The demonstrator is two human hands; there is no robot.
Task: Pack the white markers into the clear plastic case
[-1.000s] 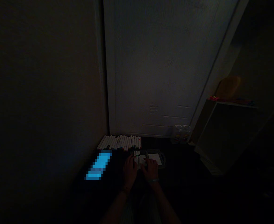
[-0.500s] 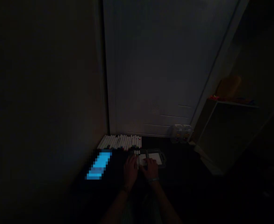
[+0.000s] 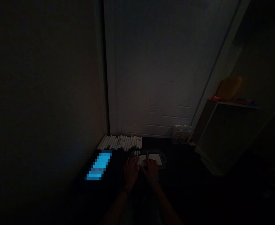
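Note:
The scene is very dark. An open clear plastic case (image 3: 164,162) lies on the dark table in front of me, a white sheet (image 3: 156,158) showing in its right half. Several white markers (image 3: 138,153) lie side by side in its left half. My left hand (image 3: 131,171) rests over the lower ends of these markers, fingers stretched out and lying on them. Over the middle of the case, my right hand (image 3: 151,170) has its fingers apart, with the thumb reaching left beside the nearest marker. Any grip under the fingers is hidden.
A long row of white markers (image 3: 121,142) lies at the back left. A bright blue pixelated patch (image 3: 98,166) covers something on the left. Two clear containers (image 3: 182,134) stand at the back right. A pale panel (image 3: 151,78) rises behind the table, and a shelf unit (image 3: 233,104) stands to the right.
Both hands stay in almost the same place over the case. The picture is slightly different in brightness; no object has visibly moved.

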